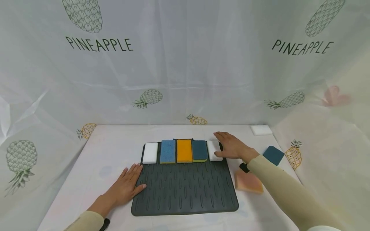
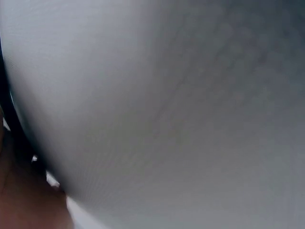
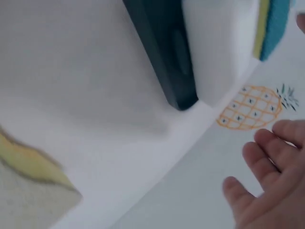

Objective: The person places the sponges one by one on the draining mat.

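Observation:
My left hand [image 1: 125, 186] lies palm down at the left edge of a dark ribbed mat [image 1: 185, 189], fingers straight and the thumb over the mat. Along the mat's far edge is a row of sponges: a white one [image 1: 150, 153], a blue one [image 1: 167, 151], an orange one [image 1: 184, 151], a dark teal one [image 1: 199, 150] with a yellow underside, and another white one [image 1: 213, 150] at the right end. Over that last white sponge, my right hand [image 1: 232, 146] spreads thumb and fingers apart, partly hiding it. Nothing shows between its fingers in the right wrist view.
Right of the mat, under the right forearm, lies a peach sponge [image 1: 248, 184]. A dark blue pad [image 1: 273, 155] sits farther right, and a white block [image 1: 261, 130] is at the table's far right corner. A pineapple-printed sheet [image 1: 185, 64] hangs behind the table.

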### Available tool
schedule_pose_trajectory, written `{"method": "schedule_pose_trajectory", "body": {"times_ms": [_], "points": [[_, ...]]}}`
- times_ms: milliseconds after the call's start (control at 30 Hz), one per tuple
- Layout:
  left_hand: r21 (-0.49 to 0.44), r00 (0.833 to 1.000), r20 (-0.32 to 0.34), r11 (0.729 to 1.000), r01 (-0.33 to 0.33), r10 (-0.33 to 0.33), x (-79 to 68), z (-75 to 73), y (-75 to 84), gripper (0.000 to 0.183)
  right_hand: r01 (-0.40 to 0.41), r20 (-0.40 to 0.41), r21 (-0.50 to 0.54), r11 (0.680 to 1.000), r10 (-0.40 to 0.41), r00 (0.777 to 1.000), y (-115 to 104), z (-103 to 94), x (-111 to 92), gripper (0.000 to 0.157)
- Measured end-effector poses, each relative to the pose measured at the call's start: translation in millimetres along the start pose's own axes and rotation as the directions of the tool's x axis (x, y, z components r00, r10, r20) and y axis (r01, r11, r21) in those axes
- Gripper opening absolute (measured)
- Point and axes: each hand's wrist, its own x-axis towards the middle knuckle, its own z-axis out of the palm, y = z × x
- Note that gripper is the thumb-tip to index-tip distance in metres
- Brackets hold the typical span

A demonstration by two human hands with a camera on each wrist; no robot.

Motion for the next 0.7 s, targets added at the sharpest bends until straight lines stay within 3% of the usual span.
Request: {"method": "schedule_pose_trajectory", "body": {"times_ms": [133,400,567,700], "points": [[0.005,1.0,-0.002,1.0,-0.001,0.001,0.3,-2.3,-3.5,0.083,0.012,-0.134,-0.055,0.998,-0.019,0.991,5,-7.1,-2,0.084],[0.053,1.0,-0.014,0.998,-0.017,0.018,4.9,-1.9,-7.5,0.079,-0.02,-0.352,-0.19,0.981,-0.05,0.935,38,-9.4,-13,0.066],[0.064,1.0,0.001,0.998,-0.006,0.006,4.6,-2.8,-4.5,0.079,-0.075,-0.383,-0.261,0.962,-0.032,0.923,71,-14.2,-23,0.063],[0.075,1.0,0.005,0.997,0.004,-0.004,4.7,-2.9,-4.2,0.079,-0.11,-0.337,-0.341,0.934,-0.012,0.942,102,-20.1,-31,0.062]]}}
